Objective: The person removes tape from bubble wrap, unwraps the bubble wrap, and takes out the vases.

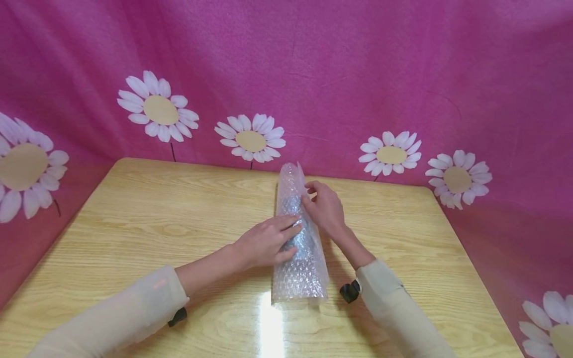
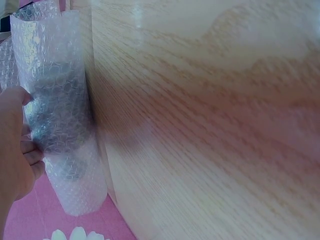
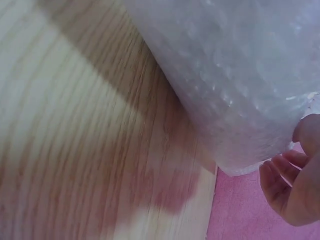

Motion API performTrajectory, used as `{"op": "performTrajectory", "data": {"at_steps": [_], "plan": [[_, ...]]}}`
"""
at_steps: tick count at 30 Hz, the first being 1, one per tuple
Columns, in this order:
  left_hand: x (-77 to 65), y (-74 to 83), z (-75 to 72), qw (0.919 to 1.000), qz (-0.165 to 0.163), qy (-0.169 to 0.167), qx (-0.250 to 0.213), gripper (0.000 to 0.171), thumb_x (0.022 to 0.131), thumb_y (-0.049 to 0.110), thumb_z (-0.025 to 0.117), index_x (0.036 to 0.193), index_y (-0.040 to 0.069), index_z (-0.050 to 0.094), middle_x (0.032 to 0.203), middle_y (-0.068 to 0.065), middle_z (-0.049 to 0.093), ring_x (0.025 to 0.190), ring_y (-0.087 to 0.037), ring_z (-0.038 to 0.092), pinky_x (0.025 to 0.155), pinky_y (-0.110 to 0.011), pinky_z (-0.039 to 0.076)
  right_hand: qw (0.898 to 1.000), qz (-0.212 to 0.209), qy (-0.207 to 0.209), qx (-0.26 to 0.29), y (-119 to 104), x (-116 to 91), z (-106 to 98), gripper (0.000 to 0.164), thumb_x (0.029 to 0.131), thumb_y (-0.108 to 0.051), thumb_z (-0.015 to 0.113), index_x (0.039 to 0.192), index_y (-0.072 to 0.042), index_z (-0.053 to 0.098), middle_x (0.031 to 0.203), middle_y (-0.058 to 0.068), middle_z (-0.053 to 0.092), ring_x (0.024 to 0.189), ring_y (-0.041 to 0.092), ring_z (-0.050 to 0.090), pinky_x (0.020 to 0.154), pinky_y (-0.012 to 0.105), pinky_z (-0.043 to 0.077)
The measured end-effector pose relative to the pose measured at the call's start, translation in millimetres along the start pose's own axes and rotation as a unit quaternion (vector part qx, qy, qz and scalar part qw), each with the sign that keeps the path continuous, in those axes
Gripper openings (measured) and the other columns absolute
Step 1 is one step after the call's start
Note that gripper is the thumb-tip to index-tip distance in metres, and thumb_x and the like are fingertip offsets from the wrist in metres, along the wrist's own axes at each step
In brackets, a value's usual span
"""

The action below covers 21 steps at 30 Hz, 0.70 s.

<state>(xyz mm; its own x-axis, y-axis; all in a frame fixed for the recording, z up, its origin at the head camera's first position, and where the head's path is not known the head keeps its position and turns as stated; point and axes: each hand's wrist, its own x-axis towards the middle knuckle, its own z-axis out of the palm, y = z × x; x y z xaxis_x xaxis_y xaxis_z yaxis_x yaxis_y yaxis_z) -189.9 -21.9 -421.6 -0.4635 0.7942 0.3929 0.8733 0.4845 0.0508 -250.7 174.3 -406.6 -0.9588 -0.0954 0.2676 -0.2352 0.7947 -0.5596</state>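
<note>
A roll of clear bubble wrap (image 1: pixel 299 271) lies lengthwise on the wooden table (image 1: pixel 134 223), with something dark and shiny (image 1: pixel 292 205) showing through its middle. My left hand (image 1: pixel 286 234) rests on the roll's near-middle, fingers straight and flat across it. Further along, my right hand (image 1: pixel 310 195) has bent fingers and thumb pinching the wrap. In the left wrist view the bubble wrap roll (image 2: pixel 60 115) stands beside my left hand (image 2: pixel 12 150). Over in the right wrist view the roll (image 3: pixel 240 75) fills the top, and my right hand's fingers (image 3: pixel 292 185) curl by its end.
A pink cloth with white daisies (image 1: pixel 250 140) hangs behind and around the table. Black camera straps (image 1: pixel 350 291) sit on both wrists over beige sleeves. The table's far edge (image 1: pixel 188 166) lies just past the roll's end.
</note>
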Motion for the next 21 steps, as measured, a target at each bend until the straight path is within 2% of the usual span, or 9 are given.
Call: {"op": "performTrajectory", "data": {"at_steps": [7, 11, 17, 21], "plan": [[0.3, 0.2, 0.3, 1.0000, 0.001, 0.002, 0.001, 0.052, 0.094, 0.033, 0.066, 0.131, -0.003, 0.062, 0.138, -0.023, 0.056, 0.131, -0.032, 0.051, 0.109, -0.040, 0.040, 0.999, -0.033, 0.003, 0.008, 2, 7, 2, 0.030, 0.092, -0.013, 0.065, 0.119, -0.001, 0.066, 0.106, 0.015, 0.070, 0.091, 0.027, 0.069, 0.078, 0.042, 0.056], [0.9, 0.0, 1.5, 1.0000, 0.005, 0.006, 0.005, 0.052, 0.094, 0.032, 0.066, 0.131, -0.003, 0.062, 0.137, -0.022, 0.057, 0.130, -0.031, 0.052, 0.109, -0.039, 0.040, 0.998, -0.070, 0.004, -0.007, 4, 10, 4, 0.028, 0.094, -0.011, 0.065, 0.118, 0.002, 0.066, 0.105, 0.017, 0.070, 0.092, 0.028, 0.070, 0.079, 0.041, 0.057], [0.3, -0.3, 2.3, 1.0000, 0.006, 0.007, 0.000, 0.052, 0.093, 0.032, 0.066, 0.130, -0.004, 0.063, 0.137, -0.023, 0.056, 0.130, -0.032, 0.052, 0.108, -0.040, 0.041, 0.985, -0.161, 0.011, -0.068, 8, 13, 6, 0.028, 0.092, -0.004, 0.066, 0.119, 0.003, 0.066, 0.106, 0.019, 0.070, 0.092, 0.031, 0.068, 0.080, 0.044, 0.057], [0.4, -0.1, 2.0, 1.0000, 0.005, 0.008, 0.000, 0.052, 0.094, 0.032, 0.065, 0.131, -0.004, 0.063, 0.137, -0.023, 0.056, 0.130, -0.032, 0.052, 0.108, -0.041, 0.041, 0.978, -0.189, 0.007, -0.089, 9, 14, 6, 0.031, 0.092, 0.001, 0.065, 0.123, 0.001, 0.067, 0.107, 0.019, 0.070, 0.091, 0.032, 0.068, 0.079, 0.043, 0.057]]}}
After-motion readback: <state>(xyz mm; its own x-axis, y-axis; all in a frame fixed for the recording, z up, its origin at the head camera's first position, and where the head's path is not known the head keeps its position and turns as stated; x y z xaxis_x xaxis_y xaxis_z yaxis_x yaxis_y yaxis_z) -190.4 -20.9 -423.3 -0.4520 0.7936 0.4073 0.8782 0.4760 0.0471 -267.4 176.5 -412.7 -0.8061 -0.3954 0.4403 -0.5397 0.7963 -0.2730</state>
